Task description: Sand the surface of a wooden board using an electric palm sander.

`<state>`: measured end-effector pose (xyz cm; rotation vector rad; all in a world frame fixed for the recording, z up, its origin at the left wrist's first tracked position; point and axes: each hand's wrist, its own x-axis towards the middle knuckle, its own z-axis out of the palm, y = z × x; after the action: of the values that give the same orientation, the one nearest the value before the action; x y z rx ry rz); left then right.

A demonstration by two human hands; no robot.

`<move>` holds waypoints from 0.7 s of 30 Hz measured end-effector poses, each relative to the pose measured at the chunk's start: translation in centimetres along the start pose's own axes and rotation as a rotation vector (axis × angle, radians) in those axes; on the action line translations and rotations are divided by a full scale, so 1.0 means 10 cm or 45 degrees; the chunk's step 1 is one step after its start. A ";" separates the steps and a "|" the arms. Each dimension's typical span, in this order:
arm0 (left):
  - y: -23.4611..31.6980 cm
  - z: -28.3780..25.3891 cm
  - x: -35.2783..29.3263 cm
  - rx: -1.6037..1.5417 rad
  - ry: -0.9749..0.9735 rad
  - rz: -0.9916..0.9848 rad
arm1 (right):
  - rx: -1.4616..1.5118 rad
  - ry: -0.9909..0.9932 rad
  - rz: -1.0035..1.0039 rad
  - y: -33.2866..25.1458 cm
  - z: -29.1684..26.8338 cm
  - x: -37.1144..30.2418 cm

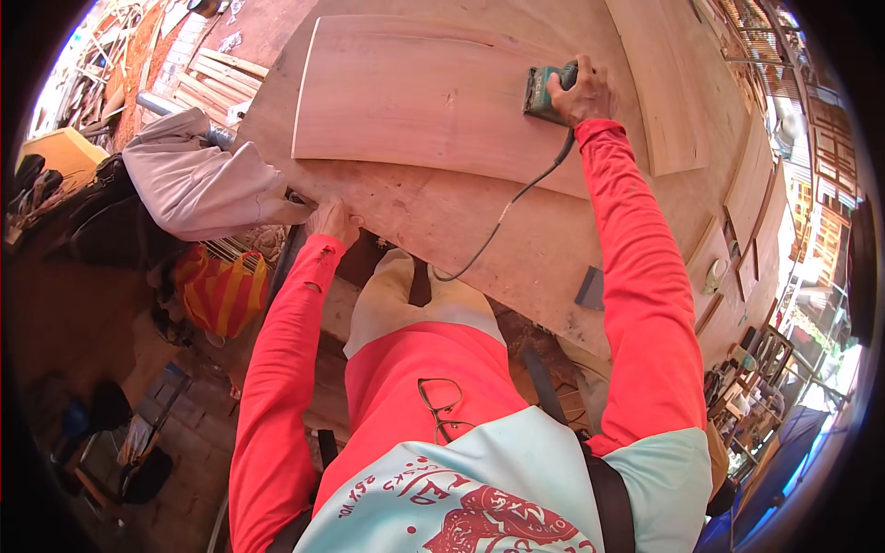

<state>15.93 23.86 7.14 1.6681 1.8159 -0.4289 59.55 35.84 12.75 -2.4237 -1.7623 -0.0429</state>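
Observation:
A wide reddish wooden board [396, 101] lies flat on the plywood worktable [406, 207]. On its right part rests a green electric sander [548, 92], and my right hand [586, 92] is closed over its top. The sander's dark cord [516, 198] runs down across the board and off the table's near edge by my waist. My left hand [334, 221] is at the table's near left edge, beside a pale cloth [194, 175] draped over the corner. Its fingers are curled at the edge; whether they grip the edge or the cloth is hard to make out.
Another long plank [659, 92] lies to the right of the board. A small dark square piece [591, 288] sits near the table's front edge. Below on the left hangs a red and yellow striped bag [221, 293]. Wooden strips [219, 83] are stacked beyond the far left side.

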 end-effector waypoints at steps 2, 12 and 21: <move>-0.01 0.00 0.00 0.018 0.009 0.007 | 0.042 -0.001 0.025 0.00 0.05 0.15; 0.04 -0.03 0.01 0.023 -0.043 -0.051 | -0.019 -0.059 -0.024 -0.29 0.16 0.78; 0.06 -0.08 -0.01 0.047 -0.033 -0.005 | 0.041 -0.083 -0.098 -0.41 0.04 0.38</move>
<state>16.34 24.37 7.85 1.6759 1.8030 -0.4863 56.84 40.75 13.18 -2.3596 -1.8682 0.0562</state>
